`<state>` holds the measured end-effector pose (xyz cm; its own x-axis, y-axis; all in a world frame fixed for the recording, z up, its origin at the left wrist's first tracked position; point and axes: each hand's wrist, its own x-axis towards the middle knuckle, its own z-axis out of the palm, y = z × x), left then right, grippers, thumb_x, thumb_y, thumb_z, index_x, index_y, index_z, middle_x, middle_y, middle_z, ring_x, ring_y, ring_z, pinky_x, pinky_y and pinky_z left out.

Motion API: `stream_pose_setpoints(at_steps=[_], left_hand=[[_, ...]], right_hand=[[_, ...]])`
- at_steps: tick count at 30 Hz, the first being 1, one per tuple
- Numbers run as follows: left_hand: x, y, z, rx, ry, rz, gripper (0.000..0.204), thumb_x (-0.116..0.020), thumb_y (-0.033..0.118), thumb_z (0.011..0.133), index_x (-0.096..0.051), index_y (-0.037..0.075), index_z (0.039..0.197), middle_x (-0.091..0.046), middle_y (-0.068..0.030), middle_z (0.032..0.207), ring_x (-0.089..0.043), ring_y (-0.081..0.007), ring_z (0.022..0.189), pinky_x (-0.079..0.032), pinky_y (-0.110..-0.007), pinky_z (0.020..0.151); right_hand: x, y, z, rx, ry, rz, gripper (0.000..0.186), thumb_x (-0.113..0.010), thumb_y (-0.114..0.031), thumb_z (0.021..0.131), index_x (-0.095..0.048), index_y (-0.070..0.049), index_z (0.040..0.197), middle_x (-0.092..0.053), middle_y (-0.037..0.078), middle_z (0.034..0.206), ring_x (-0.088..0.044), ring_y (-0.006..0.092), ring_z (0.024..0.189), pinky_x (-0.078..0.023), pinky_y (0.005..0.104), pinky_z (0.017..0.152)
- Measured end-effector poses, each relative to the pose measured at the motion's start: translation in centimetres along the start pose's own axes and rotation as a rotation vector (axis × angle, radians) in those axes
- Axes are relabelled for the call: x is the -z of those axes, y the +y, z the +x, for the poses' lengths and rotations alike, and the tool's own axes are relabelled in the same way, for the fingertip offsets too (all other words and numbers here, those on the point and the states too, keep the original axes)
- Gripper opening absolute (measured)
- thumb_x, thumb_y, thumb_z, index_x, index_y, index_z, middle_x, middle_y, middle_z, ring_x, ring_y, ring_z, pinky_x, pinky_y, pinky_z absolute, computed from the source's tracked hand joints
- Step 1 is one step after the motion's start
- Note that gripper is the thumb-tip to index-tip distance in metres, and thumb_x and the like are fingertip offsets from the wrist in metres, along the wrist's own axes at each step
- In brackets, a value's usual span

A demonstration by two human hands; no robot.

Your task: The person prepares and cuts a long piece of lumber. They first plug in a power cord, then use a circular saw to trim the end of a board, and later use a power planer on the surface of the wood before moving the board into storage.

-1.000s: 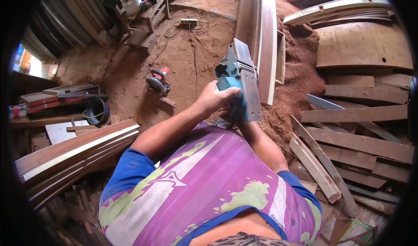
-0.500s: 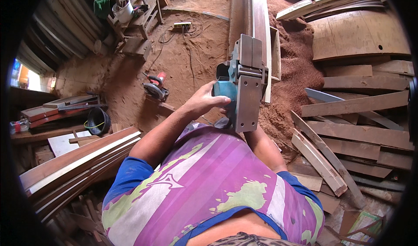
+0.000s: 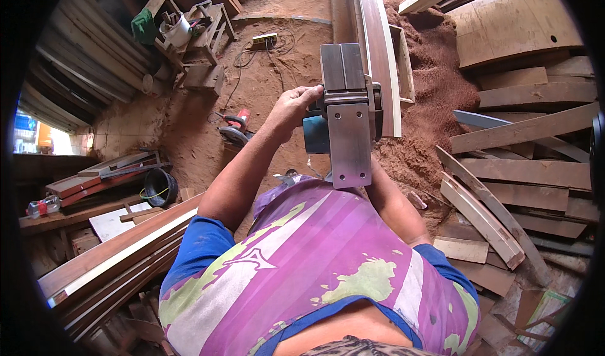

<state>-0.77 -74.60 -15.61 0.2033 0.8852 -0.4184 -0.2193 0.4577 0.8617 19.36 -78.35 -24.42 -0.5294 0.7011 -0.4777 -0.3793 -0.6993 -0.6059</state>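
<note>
An electric planer [image 3: 350,145] is held up in front of my belly, its flat metal sole turned toward me. The blade slot crosses the middle of the sole, and part of the teal housing [image 3: 316,135] shows on the left. My left hand [image 3: 295,109] grips the planer's left side near the blade slot, thumb along the edge and the other fingers mostly hidden. My right forearm [image 3: 396,208] runs up behind the planer's rear end. The planer covers my right hand, which bears it from behind.
Ahead lies a long board [image 3: 378,47], beside brown shavings [image 3: 435,85]. A red circular saw [image 3: 236,128] and a power strip [image 3: 265,38] with cords lie on the dusty floor. Stacked planks [image 3: 529,167] fill the right; more boards [image 3: 126,242] lie left. A bucket [image 3: 176,31] sits on a wooden stand.
The planer has turned so its sole faces me more squarely. My left hand has shifted from the teal housing forward to the edge by the blade slot.
</note>
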Motion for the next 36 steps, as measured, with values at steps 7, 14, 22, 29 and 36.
stream_pose_setpoints(at_steps=[7, 14, 22, 29, 36], left_hand=[[0.4, -1.1, 0.6, -0.037, -0.008, 0.000, 0.039, -0.059, 0.030, 0.091, -0.057, 0.002, 0.118, -0.064, -0.0077, 0.106, -0.063, -0.0159, 0.095, -0.052, -0.032, 0.081], [0.8, -1.4, 0.6, -0.083, -0.071, -0.007, 0.042, -0.060, 0.015, 0.088, -0.052, -0.002, 0.125, -0.062, -0.0111, 0.111, -0.061, -0.0170, 0.101, -0.049, -0.033, 0.089], [1.0, -0.7, 0.3, -0.061, -0.130, 0.099, 0.069, -0.070, 0.017, 0.076, -0.041, -0.003, 0.135, -0.055, -0.0145, 0.122, -0.056, -0.0224, 0.112, -0.044, -0.035, 0.097], [-1.4, 0.6, 1.2, -0.142, -0.375, 0.176, 0.108, -0.081, 0.032, 0.060, -0.025, 0.002, 0.146, -0.039, -0.0181, 0.142, -0.038, -0.0295, 0.131, -0.028, -0.040, 0.110], [-9.9, -2.0, 9.9, 0.046, -0.783, -0.295, 0.096, -0.067, 0.041, 0.078, -0.014, 0.005, 0.150, -0.033, -0.0214, 0.147, -0.037, -0.0325, 0.132, -0.028, -0.044, 0.110]], right_hand=[[0.2, 0.4, 0.0, -0.015, -0.007, -0.030, 0.046, -0.056, -0.045, 0.088, -0.056, -0.007, 0.114, -0.060, 0.006, 0.092, -0.056, 0.0189, 0.076, -0.047, 0.0315, 0.068], [0.1, 0.4, 0.5, -0.011, -0.009, -0.053, 0.047, -0.057, -0.043, 0.088, -0.055, -0.006, 0.117, -0.060, 0.007, 0.096, -0.058, 0.0196, 0.080, -0.048, 0.0326, 0.072], [-0.2, -0.1, 1.4, 0.030, -0.019, -0.046, 0.048, -0.058, -0.042, 0.088, -0.055, -0.006, 0.119, -0.061, 0.008, 0.100, -0.060, 0.0205, 0.085, -0.049, 0.0338, 0.075], [1.5, -1.1, 0.4, 0.156, 0.044, 0.074, 0.049, -0.059, -0.040, 0.088, -0.054, -0.005, 0.122, -0.062, 0.009, 0.103, -0.061, 0.0212, 0.089, -0.051, 0.0349, 0.079], [8.0, -3.0, -5.2, 0.435, 0.292, 0.175, 0.050, -0.061, -0.039, 0.088, -0.053, -0.005, 0.124, -0.063, 0.009, 0.106, -0.063, 0.0220, 0.093, -0.052, 0.0360, 0.082]])
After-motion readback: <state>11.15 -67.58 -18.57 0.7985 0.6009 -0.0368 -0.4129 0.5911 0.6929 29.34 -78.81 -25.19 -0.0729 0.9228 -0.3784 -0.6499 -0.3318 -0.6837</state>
